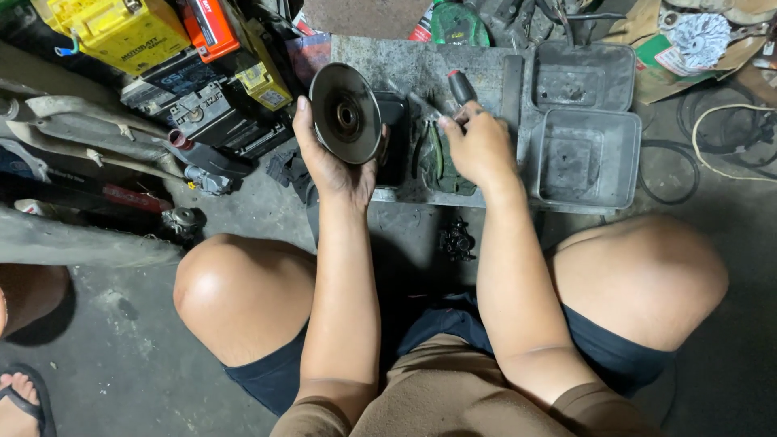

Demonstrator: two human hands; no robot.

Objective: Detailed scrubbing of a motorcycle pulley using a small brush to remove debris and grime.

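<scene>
My left hand (336,166) holds a dark round metal pulley disc (346,113) upright, its hub facing me, over the left end of a grimy metal tray (405,61). My right hand (477,146) grips a screwdriver (457,87) with a black and red handle, its shaft pointing left toward the disc. Under the right hand, green-handled pliers (435,154) lie on the tray. A small dark greasy part (457,240) sits on the floor between my knees.
Two square grey metal tubs (587,158) stand at the right of the tray. Yellow, orange and black batteries (162,48) are stacked at the left, with pipes and hoses beside them. Cables coil at the right. Another person's sandalled foot (20,400) shows at bottom left.
</scene>
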